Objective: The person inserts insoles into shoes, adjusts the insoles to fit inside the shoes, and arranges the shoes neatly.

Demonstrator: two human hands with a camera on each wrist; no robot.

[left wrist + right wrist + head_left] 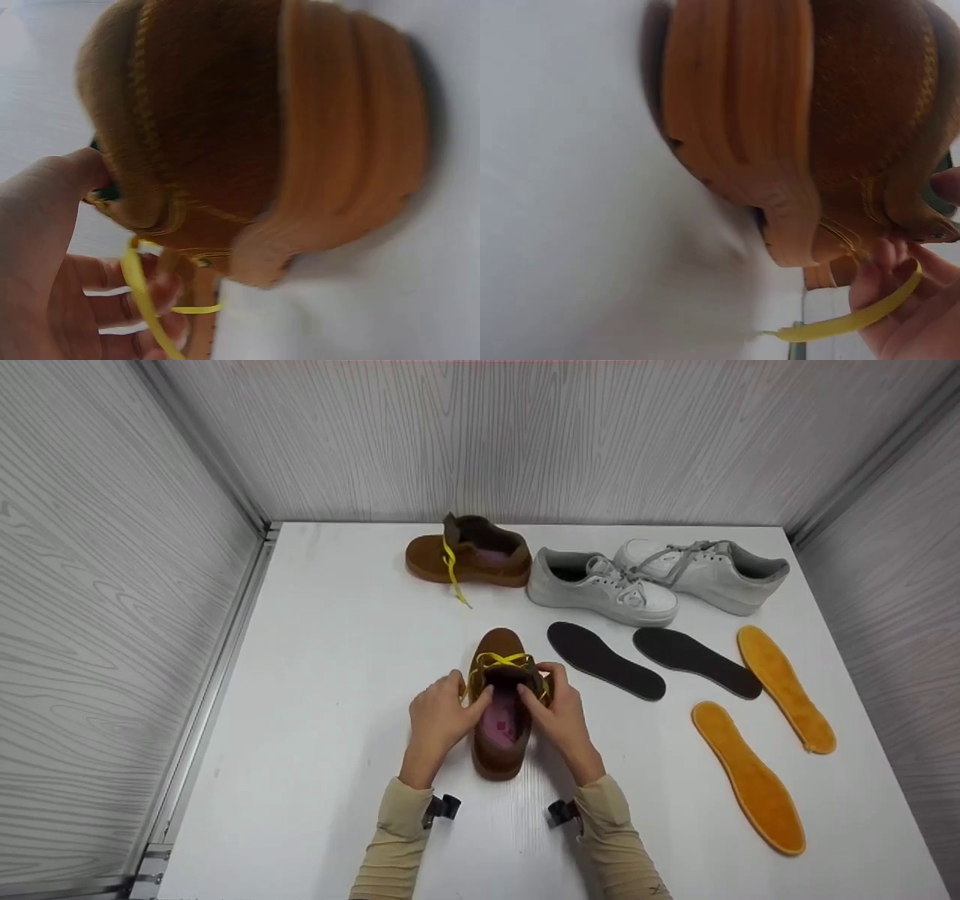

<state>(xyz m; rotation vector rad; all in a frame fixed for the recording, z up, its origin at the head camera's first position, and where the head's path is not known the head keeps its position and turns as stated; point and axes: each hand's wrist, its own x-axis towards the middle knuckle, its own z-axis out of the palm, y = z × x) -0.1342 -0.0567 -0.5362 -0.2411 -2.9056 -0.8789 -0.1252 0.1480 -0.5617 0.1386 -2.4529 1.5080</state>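
Left hand [439, 714] and right hand [562, 721] grip opposite sides of the brown lace-up shoe [500, 716] standing upright on the white table [315, 697]; uneven pulling might tip it or snag its yellow laces [504, 660].

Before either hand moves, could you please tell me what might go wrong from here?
The yellow lace crosses the right hand, so it could snag as that hand lifts. Both thumbs reach into the held brown shoe and might shift its pink insole if they press down. The right hand could also nudge the nearest black insole.
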